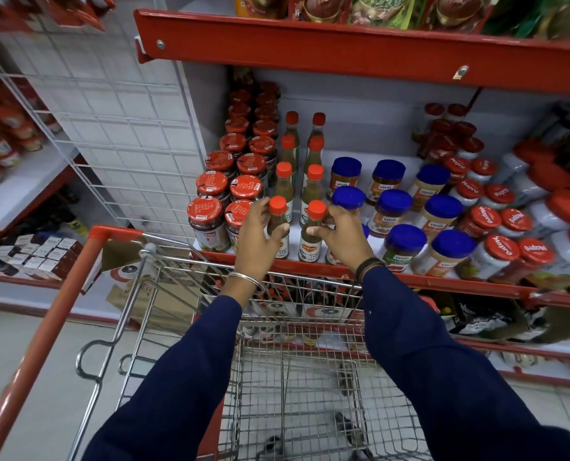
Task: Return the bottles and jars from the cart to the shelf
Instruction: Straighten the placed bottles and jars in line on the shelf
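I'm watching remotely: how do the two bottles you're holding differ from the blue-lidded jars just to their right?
The green chilli sauce bottles are tall and narrow-necked with small orange-red caps; the blue-lidded jars are squat with wide blue lids. The bottles hold dark green sauce; the jars show orange, reddish or beige contents. The left hand and right hand each grip a bottle; the jars stand untouched. All stand upright on the same shelf.

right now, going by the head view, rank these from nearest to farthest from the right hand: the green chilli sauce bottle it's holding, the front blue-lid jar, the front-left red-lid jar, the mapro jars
1. Green chilli sauce bottle, in the right hand.
2. Front blue-lid jar, just to its right.
3. Front-left red-lid jar, past the left hand.
4. Mapro jars, far right at the shelf front.
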A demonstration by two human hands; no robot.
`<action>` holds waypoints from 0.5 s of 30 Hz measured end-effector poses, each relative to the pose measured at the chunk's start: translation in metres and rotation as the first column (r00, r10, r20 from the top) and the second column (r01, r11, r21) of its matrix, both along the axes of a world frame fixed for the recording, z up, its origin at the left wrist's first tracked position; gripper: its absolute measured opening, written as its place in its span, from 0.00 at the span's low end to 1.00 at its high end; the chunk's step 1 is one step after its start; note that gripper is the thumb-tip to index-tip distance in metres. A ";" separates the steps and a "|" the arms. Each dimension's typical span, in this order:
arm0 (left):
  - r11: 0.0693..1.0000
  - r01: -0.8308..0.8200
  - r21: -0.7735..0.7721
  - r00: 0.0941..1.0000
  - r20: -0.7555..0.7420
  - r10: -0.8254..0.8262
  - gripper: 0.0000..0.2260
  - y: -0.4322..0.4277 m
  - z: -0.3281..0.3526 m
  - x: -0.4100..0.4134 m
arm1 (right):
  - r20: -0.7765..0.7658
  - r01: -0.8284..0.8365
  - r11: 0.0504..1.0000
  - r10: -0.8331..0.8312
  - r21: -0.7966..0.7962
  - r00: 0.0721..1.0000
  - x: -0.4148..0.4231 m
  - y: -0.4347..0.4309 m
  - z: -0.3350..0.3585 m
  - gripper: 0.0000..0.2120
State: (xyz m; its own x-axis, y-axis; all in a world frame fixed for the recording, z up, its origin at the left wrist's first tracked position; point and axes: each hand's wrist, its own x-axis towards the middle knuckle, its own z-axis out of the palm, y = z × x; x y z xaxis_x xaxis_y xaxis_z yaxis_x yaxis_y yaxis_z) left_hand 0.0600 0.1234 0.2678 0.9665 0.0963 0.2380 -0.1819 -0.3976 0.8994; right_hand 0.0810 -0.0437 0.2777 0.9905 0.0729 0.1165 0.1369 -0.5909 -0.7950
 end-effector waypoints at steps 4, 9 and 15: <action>0.993 -0.113 -0.033 0.970 0.211 0.118 0.20 -0.022 0.005 -0.032 | 0.100 0.023 0.990 -0.037 0.138 0.994 -0.030 -0.020 -0.003 0.19; 0.992 0.121 -0.027 0.988 0.097 -0.118 0.15 -0.080 -0.007 -0.065 | 0.107 0.305 0.840 -0.389 0.448 0.915 -0.087 -0.064 -0.039 0.19; 0.899 0.419 -0.128 0.854 -0.281 -0.439 0.21 -0.155 -0.016 -0.068 | -0.138 0.457 0.771 -0.444 0.443 0.885 -0.084 -0.116 -0.066 0.31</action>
